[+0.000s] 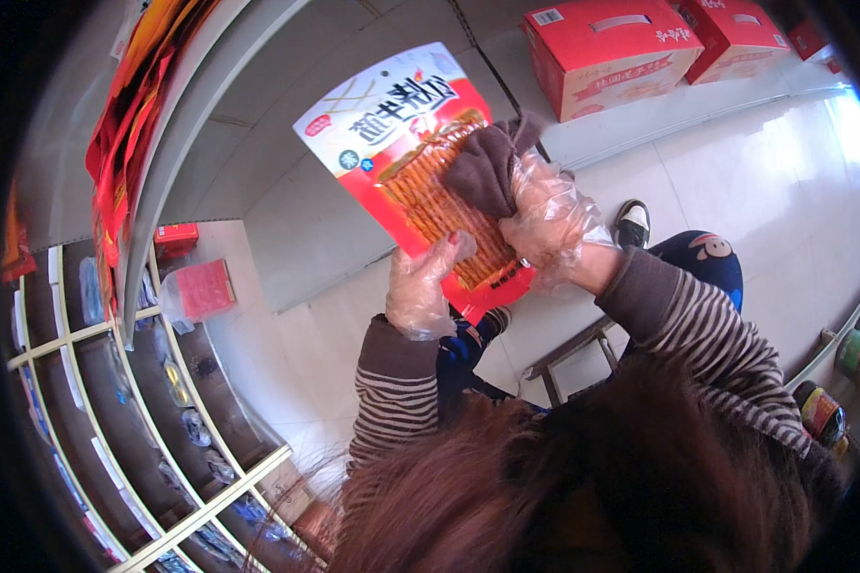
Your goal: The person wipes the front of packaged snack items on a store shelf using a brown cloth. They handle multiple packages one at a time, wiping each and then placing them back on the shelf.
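Note:
My left hand, in a thin clear plastic glove, grips the lower left edge of a red and white snack packet, its thumb on the front. The packet is tilted and bears printed writing; brown strips show through its window. My right hand, gloved the same way, holds a bunched dark brown cloth against the right side of the packet's front. The cloth covers part of the window, and the fingers under it are partly hidden.
Red packets hang along a grey shelf edge at upper left. Below stands a compartmented rack with small bagged goods. Red cartons stand at upper right. A stool is near my legs; bottles line the right edge.

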### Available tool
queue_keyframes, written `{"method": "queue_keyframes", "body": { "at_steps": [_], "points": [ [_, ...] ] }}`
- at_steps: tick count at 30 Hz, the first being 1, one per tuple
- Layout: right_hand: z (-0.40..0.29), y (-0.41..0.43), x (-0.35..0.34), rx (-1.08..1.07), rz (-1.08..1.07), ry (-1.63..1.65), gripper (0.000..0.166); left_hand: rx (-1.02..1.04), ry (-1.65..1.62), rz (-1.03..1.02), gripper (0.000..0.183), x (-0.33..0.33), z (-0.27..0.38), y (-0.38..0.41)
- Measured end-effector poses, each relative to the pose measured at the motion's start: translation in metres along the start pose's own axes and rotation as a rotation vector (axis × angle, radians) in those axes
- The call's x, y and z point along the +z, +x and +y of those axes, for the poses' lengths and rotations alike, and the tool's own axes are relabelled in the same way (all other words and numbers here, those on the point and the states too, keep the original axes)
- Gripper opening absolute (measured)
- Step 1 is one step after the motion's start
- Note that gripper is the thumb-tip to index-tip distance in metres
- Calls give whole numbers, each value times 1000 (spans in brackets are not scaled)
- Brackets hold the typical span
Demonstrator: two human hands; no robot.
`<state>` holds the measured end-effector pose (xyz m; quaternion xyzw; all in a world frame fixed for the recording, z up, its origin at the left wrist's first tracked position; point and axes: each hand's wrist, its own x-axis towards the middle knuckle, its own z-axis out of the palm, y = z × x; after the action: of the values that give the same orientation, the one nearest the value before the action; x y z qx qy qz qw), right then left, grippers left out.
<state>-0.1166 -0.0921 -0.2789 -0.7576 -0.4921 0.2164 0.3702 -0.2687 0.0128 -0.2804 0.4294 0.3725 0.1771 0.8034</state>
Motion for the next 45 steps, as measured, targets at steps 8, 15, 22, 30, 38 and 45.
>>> {"method": "queue_keyframes", "body": {
  "at_steps": [8,15,22,30,38,45],
  "points": [
    [7,-13,40,-238,-100,-378,50,71,-130,110,38,-3,14,7],
    [23,-3,9,-491,307,-189,51,117,559,15,28,-13,-16,14],
    [26,0,-28,-391,9,-139,42,871,1587,-84,36,-17,6,0],
    [28,3,-33,-33,-353,-522,27,561,424,240,28,-26,5,12],
    [58,14,-16,-224,183,-345,20,356,-70,330,42,-36,26,20],
    [-1,14,-28,508,-3,1382,24,266,-99,194,39,-36,24,18]
  ]
}}
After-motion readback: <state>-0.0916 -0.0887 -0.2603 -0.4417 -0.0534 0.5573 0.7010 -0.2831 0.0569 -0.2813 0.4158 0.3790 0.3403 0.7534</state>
